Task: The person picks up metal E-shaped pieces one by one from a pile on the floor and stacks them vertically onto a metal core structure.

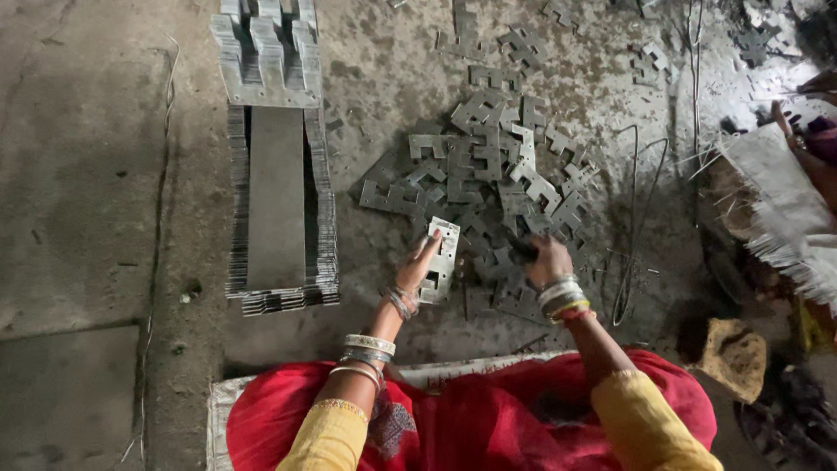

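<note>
Inspector: Start at the bottom of the frame.

Recorder: Red cloth [488, 419] covers the lap, yellow sleeves [327, 440] to either side. Both wrists carry bangles.

Inspector: Left hand?

Recorder: The left hand [417, 264], centre of frame, grasps a flat stamped metal plate [443, 260] by its left edge. The plate stands roughly upright on the concrete floor [78, 201], pale face toward the camera, with small cut-outs in it.

Inspector: Right hand?

Recorder: The right hand [549, 260], just right of centre, is curled down onto the near edge of the pile of stamped pieces [497, 170]. Its fingertips are hidden among the pieces; I cannot tell whether it has clenched one.

Inspector: Further out?

Recorder: The pile spreads up through the centre, loose pieces scattered toward the upper right. Left of centre lies a long stacked row of plates [277, 209], with a shorter stack [266, 52] at the upper left. Thin wire [635, 218] loops right of the pile. At the right edge, a frayed pale sheet [785, 214].
</note>
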